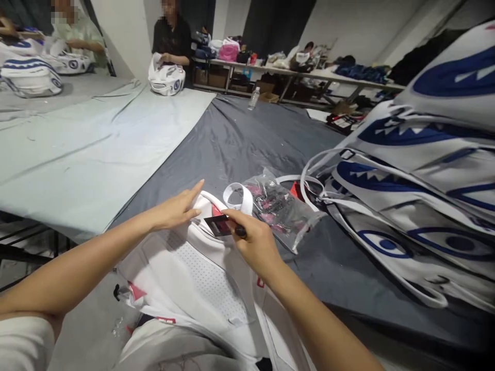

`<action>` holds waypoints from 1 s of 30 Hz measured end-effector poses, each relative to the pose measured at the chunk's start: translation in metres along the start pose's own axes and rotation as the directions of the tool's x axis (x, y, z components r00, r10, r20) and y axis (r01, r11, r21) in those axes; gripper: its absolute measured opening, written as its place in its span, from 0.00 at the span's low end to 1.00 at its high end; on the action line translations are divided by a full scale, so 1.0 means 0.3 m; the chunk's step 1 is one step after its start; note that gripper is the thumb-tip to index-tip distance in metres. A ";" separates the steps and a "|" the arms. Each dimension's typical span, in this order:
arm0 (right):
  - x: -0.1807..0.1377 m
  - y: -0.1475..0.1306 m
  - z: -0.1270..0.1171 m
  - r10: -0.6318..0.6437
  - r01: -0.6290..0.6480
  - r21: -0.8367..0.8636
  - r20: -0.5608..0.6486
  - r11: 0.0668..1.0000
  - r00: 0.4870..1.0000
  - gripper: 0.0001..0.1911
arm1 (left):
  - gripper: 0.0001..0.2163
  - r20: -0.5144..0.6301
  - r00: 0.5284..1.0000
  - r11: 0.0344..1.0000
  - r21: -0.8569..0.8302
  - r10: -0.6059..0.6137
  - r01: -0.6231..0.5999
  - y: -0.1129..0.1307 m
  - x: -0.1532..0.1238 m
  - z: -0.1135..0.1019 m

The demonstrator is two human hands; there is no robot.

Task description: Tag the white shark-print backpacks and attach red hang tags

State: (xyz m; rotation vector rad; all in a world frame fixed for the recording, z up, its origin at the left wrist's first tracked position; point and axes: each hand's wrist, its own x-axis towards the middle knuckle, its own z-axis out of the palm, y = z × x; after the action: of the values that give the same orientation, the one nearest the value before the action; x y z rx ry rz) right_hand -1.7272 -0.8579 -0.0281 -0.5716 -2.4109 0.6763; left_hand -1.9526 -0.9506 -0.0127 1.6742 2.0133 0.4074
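A white backpack (201, 273) with a mesh back panel lies against the table edge in front of me. My left hand (178, 208) rests on its top, fingers stretched out and flat. My right hand (253, 239) is closed in a pinch on a small dark hang tag (217, 224) at the top of the bag, with a dark thin object under the fingers. The bag's white carry loop (238, 197) curls just beyond the tag. A clear plastic bag (280, 206) holding several pink and black tags lies right of my hands.
A pile of white backpacks with blue shark-face print (417, 190) fills the right side of the grey cloth (247, 139). A pale sheet (77, 144) covers the left. Two other people sit at the far end with similar bags (166, 80). A bottle (253, 98) stands beyond; cluttered tables (309, 72) behind.
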 end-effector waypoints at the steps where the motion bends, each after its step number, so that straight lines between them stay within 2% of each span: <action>1: 0.015 -0.016 0.029 0.007 -0.003 -0.086 0.046 0.996 0.999 0.24 | 0.37 -0.042 0.999 0.999 -0.045 0.026 -0.028 -0.019 -0.030 0.010; 3: 0.040 -0.043 0.065 0.078 -0.045 -0.222 0.140 0.974 0.987 0.25 | 0.38 -0.110 0.993 0.995 -0.097 0.028 -0.039 -0.062 -0.094 0.040; 7: 0.074 -0.109 0.073 0.218 -0.124 -0.276 0.341 0.953 0.914 0.13 | 0.45 -0.172 0.984 0.997 -0.070 -0.040 0.028 -0.130 -0.183 0.110; 11: 0.092 -0.162 0.052 0.286 -0.143 -0.373 0.363 0.917 0.887 0.13 | 0.44 -0.222 0.974 0.999 -0.040 -0.035 0.027 -0.150 -0.194 0.137; 14: 0.100 -0.162 0.059 0.325 -0.200 -0.350 0.345 0.915 0.881 0.12 | 0.43 -0.225 0.974 0.999 -0.037 -0.013 0.005 -0.150 -0.191 0.136; 18: 0.107 -0.136 0.124 0.375 -0.256 -0.302 0.460 0.918 0.805 0.12 | 0.42 -0.252 0.968 0.999 -0.035 0.000 -0.009 -0.149 -0.195 0.136; 20: 0.106 -0.130 0.159 0.377 -0.223 -0.344 0.489 0.912 0.787 0.14 | 0.41 -0.263 0.965 0.999 -0.034 0.004 -0.013 -0.150 -0.195 0.140; 24: 0.100 -0.130 0.190 0.305 -0.040 -0.477 0.494 0.878 0.814 0.14 | 0.40 -0.275 0.961 1.000 -0.011 0.009 -0.013 -0.157 -0.186 0.150; 27: 0.096 -0.132 0.181 0.268 0.006 -0.469 0.515 0.883 0.814 0.12 | 0.39 -0.281 0.959 1.000 0.016 0.025 -0.021 -0.165 -0.187 0.162; 30: 0.099 -0.136 0.177 0.228 0.026 -0.438 0.515 0.899 0.826 0.08 | 0.36 -0.336 0.940 0.998 0.053 0.055 -0.040 -0.182 -0.193 0.177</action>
State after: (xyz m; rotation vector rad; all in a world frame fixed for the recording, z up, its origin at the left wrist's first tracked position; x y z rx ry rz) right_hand -1.7919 -0.8918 -0.0304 -0.7704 -3.1432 0.3764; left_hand -1.9617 -1.0225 -0.0754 1.7815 2.2396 0.7133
